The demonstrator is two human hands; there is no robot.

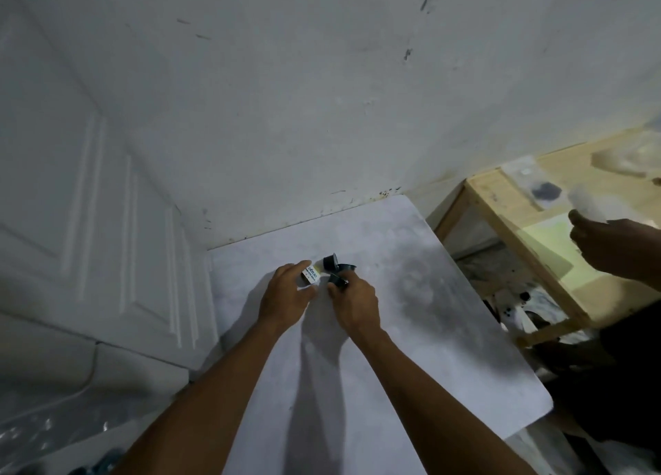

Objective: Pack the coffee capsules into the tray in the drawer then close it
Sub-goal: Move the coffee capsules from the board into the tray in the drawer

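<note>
On the white table (pixel 411 331), near its far edge, lie dark coffee capsules. One capsule (pixel 331 262) rests on its side and a second capsule (pixel 346 268) lies just right of it. My right hand (pixel 356 301) pinches a third capsule (pixel 338 280) at its fingertips. My left hand (pixel 288 294) grips a small white and yellow box (pixel 310 273) with blue print, just left of the capsules. No drawer or tray is in view.
A white wall runs behind the table and a white panelled door (pixel 89 224) stands at the left. At the right is a light wooden shelf (pixel 529 231), where another person's hand (pixel 615 245) holds something pale. Clutter lies on the floor below.
</note>
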